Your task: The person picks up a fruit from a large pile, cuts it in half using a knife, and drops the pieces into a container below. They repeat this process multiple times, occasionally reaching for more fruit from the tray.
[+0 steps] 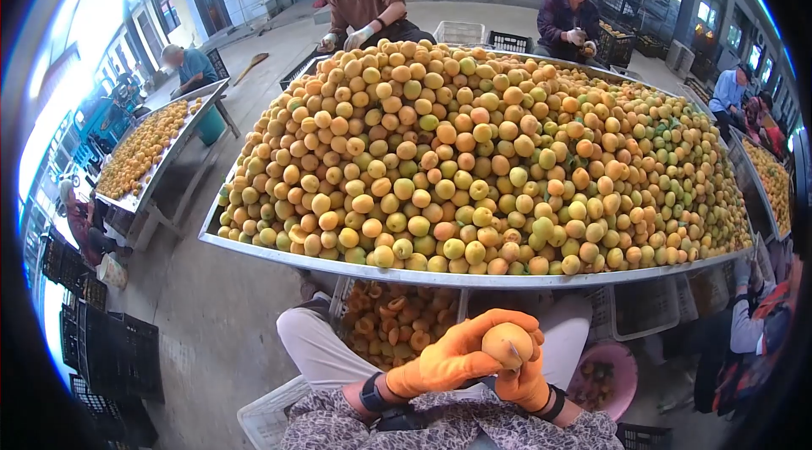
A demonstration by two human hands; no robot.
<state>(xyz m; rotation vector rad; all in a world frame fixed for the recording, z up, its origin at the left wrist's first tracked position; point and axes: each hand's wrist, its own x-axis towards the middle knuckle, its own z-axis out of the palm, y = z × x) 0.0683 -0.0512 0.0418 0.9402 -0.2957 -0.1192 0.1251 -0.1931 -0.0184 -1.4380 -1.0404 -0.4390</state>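
Observation:
My left hand, in an orange glove, is wrapped round a yellow-orange apricot above my lap. Close against it from the lower right, my right hand, gloved alike, is closed. A thin grey blade, seemingly of a small knife, shows against the apricot's lower side; its handle is hidden in the right hand. In front of me, a metal-edged table bears a big heap of whole apricots. Below its edge, a crate between my knees holds halved apricots.
A pink basin with scraps stands right of my leg. A pale crate lies at my left, black crates farther left. Two people sit across the table; others work at side tables. One person is close at right.

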